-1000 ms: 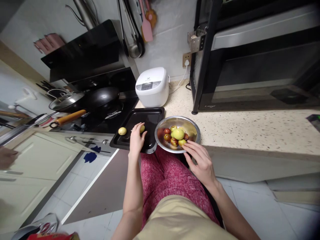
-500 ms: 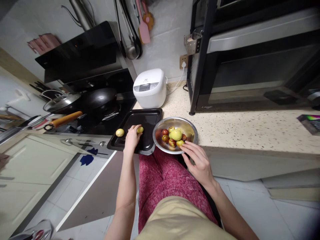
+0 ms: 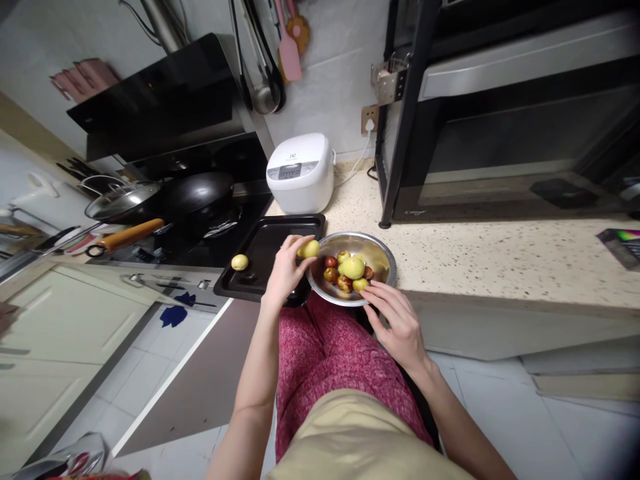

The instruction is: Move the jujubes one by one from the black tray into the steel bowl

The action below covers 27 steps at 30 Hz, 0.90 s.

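While in hand (image 3: 286,268), fruit (image 3: 310,249) partly hidden.

Wore a plain pale yellow top (image 3: 360,440), softly creased across the front with a rounded lower edge. Below it, wore crimson-pink trousers (image 3: 345,360), flecked paler all over and wrinkled around the thighs. Showed bare forearms (image 3: 257,380) and hands (image 3: 400,327).

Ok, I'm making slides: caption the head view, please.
Left hand holds a yellowish rounded fruit by a round silver metal bowl; right hand at its rim.
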### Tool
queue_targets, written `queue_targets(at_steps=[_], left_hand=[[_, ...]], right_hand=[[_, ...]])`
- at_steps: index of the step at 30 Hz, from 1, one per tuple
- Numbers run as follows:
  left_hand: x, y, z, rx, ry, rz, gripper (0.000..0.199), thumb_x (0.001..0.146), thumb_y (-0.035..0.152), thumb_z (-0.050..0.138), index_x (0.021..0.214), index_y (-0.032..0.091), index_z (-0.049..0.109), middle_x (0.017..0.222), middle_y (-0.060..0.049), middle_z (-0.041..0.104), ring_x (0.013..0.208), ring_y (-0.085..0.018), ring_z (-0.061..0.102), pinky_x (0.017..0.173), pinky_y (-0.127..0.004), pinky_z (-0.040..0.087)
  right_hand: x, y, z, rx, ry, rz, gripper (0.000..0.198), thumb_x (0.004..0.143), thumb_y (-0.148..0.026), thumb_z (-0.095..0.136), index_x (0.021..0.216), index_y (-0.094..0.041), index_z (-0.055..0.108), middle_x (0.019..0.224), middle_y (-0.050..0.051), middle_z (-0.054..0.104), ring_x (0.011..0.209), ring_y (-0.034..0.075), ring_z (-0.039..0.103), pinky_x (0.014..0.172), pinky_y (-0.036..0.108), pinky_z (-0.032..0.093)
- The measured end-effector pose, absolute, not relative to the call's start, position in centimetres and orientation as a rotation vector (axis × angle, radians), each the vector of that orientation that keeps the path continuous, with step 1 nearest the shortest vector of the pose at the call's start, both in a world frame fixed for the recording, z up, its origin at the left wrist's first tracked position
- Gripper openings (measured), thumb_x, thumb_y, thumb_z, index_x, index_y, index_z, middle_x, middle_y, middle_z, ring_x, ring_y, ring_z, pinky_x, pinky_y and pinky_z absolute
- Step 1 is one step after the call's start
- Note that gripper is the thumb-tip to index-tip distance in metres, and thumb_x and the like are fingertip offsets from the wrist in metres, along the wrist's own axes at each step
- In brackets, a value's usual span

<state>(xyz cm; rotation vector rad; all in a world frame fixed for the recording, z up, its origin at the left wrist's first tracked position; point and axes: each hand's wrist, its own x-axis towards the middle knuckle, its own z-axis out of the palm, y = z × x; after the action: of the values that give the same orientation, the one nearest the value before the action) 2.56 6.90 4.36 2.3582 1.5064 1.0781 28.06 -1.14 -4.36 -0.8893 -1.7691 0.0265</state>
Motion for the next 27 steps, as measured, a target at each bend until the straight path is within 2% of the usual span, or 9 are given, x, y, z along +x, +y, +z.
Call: queue_targets(at_steps=[7, 16, 23, 27], left_hand=[[5.2, 7.9, 5.0, 2.493, 1.384, 0.811, 0.033, 0.09, 0.013, 0.07, 0.121, 0.021, 0.064, 0.119, -0.01, 0.068, 0.11, -0.027, 0.066, 0.1, -0.042, 0.054], [6.3, 8.0, 5.8, 2.639, 1.306, 0.544, 0.046, 0.089, 0.006, 0.062, 0.13, 0.025, 0.067, 0.126, -0.008, 0.068, 0.116, -0.028, 0.063, 0.104, -0.043, 0.051], [6.4, 8.0, 5.4, 2.554, 1.268, 0.633, 0.055, 0.092, 0.008, 0.059, 0.145, 0.025, 0.057, 0.136, -0.01, 0.065, 0.125, -0.029, 0.063, 0.11, -0.045, 0.05], [6.0, 7.8, 5.3, 2.491, 1.246, 0.703, 0.056, 0.093, 0.007, 0.059, 0.147, 0.024, 0.056, 0.139, -0.011, 0.064, 0.126, -0.028, 0.064, 0.11, -0.043, 0.051]], right_hand=[[28.1, -1.0, -4.4, -0.878, -1.774, 0.011, 0.04, 0.096, -0.011, 0.062, 0.132, -0.027, 0.069, 0.12, 0.008, 0.077, 0.121, 0.026, 0.07, 0.103, 0.047, 0.059], [28.0, -1.1, -4.3, -0.875, -1.773, 0.017, 0.041, 0.097, -0.01, 0.062, 0.133, -0.027, 0.068, 0.121, 0.007, 0.077, 0.121, 0.025, 0.07, 0.103, 0.047, 0.058], [28.0, -1.1, -4.2, -0.872, -1.777, 0.003, 0.039, 0.096, -0.01, 0.062, 0.132, -0.026, 0.068, 0.12, 0.008, 0.076, 0.12, 0.025, 0.07, 0.102, 0.046, 0.058], [28.2, -1.0, -4.0, -0.866, -1.809, -0.031, 0.036, 0.095, -0.009, 0.065, 0.129, -0.022, 0.067, 0.119, 0.009, 0.076, 0.12, 0.025, 0.068, 0.102, 0.045, 0.055]])
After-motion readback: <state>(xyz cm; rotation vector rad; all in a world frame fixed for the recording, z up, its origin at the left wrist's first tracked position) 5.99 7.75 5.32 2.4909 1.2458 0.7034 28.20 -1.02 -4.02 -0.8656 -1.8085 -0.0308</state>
